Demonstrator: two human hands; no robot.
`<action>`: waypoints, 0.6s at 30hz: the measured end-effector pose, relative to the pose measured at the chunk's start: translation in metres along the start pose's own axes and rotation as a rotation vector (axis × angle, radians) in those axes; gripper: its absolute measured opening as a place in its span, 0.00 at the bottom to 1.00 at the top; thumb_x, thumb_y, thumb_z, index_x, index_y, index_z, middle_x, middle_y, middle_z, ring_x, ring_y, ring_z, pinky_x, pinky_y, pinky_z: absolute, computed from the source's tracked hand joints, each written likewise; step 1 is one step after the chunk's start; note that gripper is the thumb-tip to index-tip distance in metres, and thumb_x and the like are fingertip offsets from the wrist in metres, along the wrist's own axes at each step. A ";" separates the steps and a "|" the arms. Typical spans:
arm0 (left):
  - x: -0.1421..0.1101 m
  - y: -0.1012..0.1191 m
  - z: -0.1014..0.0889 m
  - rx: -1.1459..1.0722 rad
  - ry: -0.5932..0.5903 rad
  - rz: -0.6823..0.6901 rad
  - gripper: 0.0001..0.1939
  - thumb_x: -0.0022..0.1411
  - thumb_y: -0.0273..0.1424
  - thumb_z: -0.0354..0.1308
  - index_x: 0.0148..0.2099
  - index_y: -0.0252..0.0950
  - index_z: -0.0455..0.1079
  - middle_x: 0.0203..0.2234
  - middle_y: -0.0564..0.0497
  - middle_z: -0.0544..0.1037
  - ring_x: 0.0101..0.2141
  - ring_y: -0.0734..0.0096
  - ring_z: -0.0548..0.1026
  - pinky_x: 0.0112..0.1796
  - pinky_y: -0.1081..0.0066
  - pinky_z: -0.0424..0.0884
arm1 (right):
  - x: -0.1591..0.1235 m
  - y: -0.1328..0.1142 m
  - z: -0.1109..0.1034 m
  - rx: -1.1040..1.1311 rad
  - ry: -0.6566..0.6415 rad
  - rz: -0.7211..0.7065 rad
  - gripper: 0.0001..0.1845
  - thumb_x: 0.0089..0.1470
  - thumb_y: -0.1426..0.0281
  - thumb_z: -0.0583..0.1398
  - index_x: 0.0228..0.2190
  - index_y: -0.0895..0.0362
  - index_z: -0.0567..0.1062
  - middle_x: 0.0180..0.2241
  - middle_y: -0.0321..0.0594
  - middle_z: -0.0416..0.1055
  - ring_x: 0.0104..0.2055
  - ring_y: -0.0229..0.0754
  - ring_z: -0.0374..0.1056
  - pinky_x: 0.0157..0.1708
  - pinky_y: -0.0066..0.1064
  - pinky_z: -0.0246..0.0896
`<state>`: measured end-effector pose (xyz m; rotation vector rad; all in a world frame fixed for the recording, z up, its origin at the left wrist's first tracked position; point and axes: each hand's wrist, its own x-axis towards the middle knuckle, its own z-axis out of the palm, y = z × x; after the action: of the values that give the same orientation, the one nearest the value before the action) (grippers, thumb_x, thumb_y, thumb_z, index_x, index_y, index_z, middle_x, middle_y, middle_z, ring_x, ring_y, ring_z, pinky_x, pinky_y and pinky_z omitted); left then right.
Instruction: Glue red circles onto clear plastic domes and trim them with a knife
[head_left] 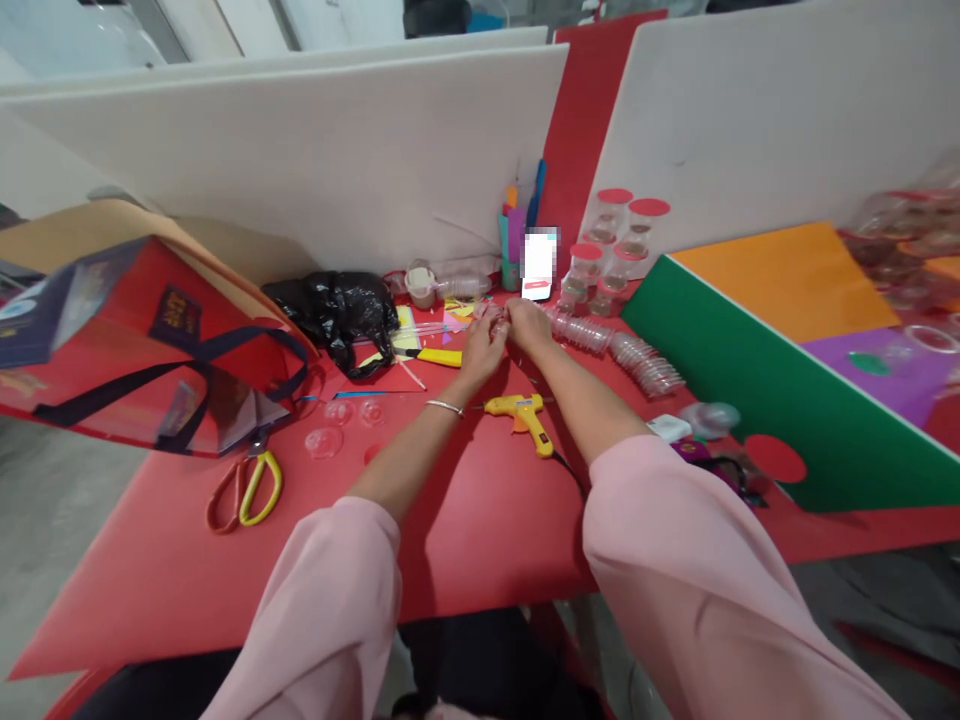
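Note:
Far forward over the red tabletop, my left hand (486,345) is closed around a small clear plastic piece (490,312) with a pinkish tint. My right hand (528,326) meets it from the right, its fingers curled against the same piece and partly hidden. The exact kind of the piece cannot be made out. Below my hands lies a yellow hot glue gun (525,412), its cord running under my right forearm. A yellow cutter knife (439,356) rests just left of my left wrist. Behind my hands stands a lit phone (538,265).
Left are scissors (259,487), clear plastic domes (324,442), a black plastic bag (337,315) and a large red bag (165,340). Stacked clear cups (645,362), red-topped plastic shapes (634,240) and a green panel (750,410) stand right. White boards (337,150) form the back edge.

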<state>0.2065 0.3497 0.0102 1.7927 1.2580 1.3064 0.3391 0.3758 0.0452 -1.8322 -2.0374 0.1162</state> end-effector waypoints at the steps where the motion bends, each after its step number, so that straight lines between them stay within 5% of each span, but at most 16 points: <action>1: 0.000 0.000 0.000 0.021 0.016 -0.007 0.14 0.70 0.36 0.59 0.53 0.35 0.75 0.53 0.36 0.79 0.58 0.48 0.72 0.63 0.47 0.63 | 0.001 0.001 0.000 0.008 -0.009 -0.011 0.12 0.64 0.68 0.59 0.46 0.58 0.77 0.48 0.51 0.77 0.50 0.50 0.71 0.49 0.36 0.63; 13: -0.004 0.012 -0.003 -0.070 0.045 -0.128 0.17 0.70 0.42 0.60 0.51 0.34 0.76 0.52 0.37 0.80 0.56 0.54 0.75 0.61 0.53 0.67 | -0.020 0.003 -0.012 0.044 0.006 0.006 0.13 0.64 0.73 0.57 0.48 0.57 0.76 0.51 0.51 0.78 0.50 0.51 0.73 0.49 0.39 0.65; 18: -0.029 0.048 -0.018 -0.522 0.126 -0.374 0.23 0.66 0.51 0.62 0.49 0.37 0.75 0.37 0.46 0.80 0.39 0.65 0.80 0.41 0.65 0.78 | -0.044 -0.025 -0.040 0.149 0.145 0.033 0.13 0.64 0.75 0.55 0.46 0.55 0.75 0.45 0.46 0.79 0.47 0.48 0.74 0.46 0.36 0.64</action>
<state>0.2043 0.3033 0.0463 1.0718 1.1142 1.3805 0.3317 0.3217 0.0795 -1.7312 -1.8497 0.1367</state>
